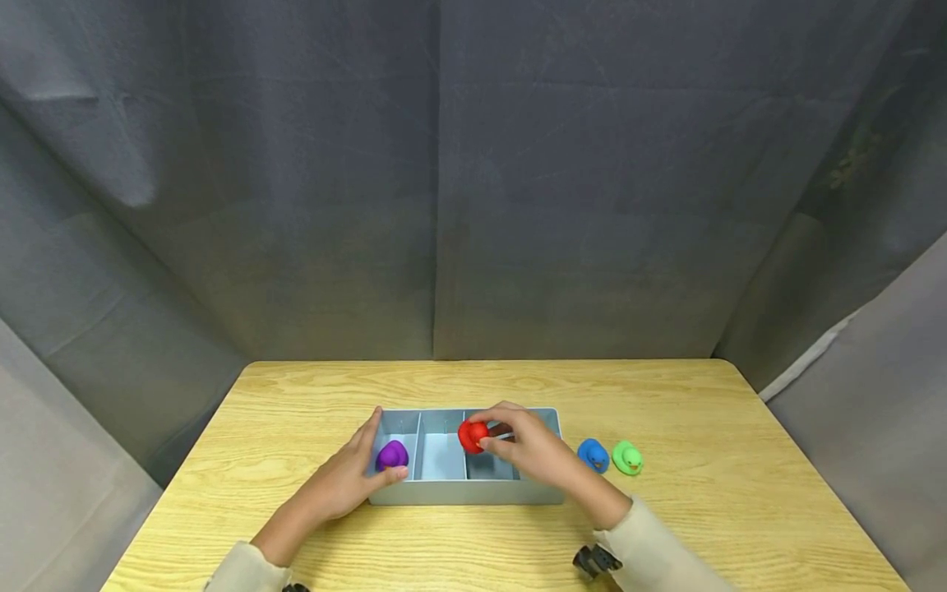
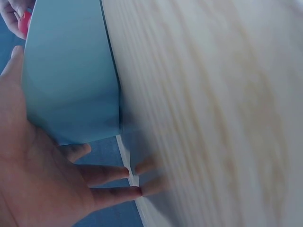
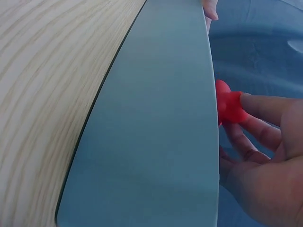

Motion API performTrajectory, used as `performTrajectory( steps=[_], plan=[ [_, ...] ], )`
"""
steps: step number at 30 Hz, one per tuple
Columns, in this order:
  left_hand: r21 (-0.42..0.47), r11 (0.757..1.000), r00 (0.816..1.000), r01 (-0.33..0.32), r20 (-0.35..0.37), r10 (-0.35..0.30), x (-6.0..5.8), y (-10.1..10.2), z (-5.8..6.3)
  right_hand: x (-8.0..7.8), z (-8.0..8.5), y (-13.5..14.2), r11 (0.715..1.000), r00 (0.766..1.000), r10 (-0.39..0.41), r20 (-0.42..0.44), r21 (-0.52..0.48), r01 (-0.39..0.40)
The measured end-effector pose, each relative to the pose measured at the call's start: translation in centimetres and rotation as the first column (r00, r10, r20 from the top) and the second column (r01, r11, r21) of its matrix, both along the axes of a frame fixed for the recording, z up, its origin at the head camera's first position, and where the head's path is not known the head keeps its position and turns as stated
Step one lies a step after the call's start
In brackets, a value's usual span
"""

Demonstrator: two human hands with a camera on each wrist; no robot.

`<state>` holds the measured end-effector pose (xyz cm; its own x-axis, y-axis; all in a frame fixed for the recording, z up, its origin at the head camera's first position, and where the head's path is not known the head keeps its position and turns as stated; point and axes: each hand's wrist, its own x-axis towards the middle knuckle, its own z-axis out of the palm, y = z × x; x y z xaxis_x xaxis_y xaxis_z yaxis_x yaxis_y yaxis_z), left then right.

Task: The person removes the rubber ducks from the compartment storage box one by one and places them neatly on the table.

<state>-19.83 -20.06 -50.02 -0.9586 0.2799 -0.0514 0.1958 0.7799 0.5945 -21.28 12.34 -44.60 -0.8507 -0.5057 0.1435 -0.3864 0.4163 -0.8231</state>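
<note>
My right hand (image 1: 542, 450) pinches a red rubber duck (image 1: 469, 437) between thumb and fingertips. The duck is over the divider between the middle and right compartments of a grey-blue divided tray (image 1: 473, 493). In the right wrist view the red duck (image 3: 230, 106) shows just past the tray's rim. My left hand (image 1: 346, 483) rests at the tray's left end, fingers stretched along that side and thumb lying over the front rim. Seen from the left wrist, its fingers (image 2: 111, 194) are straight beside the tray wall. A purple rubber duck (image 1: 392, 454) sits in the left compartment.
Right of the tray, a blue rubber duck (image 1: 593, 455) and a green rubber duck (image 1: 627, 458) stand side by side on the wooden table (image 1: 666, 526). Grey curtains (image 1: 518, 205) hang behind the table and along both sides.
</note>
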Motion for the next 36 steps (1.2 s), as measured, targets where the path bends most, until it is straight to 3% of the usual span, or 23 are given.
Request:
performTrajectory(
  steps=[16, 36],
  plan=[
    [0.010, 1.000, 1.000, 0.002, 0.005, -0.002, 0.1, 0.1, 0.2, 0.5, -0.2, 3.0, 0.998, 0.999, -0.024, 0.025, -0.058, 0.025],
    [0.008, 1.000, 1.000, 0.003, 0.006, -0.003, 0.0, 0.1, 0.0, 1.3, -1.1, 8.4, 0.992, 1.000, -0.012, -0.003, -0.125, 0.012]
  ],
)
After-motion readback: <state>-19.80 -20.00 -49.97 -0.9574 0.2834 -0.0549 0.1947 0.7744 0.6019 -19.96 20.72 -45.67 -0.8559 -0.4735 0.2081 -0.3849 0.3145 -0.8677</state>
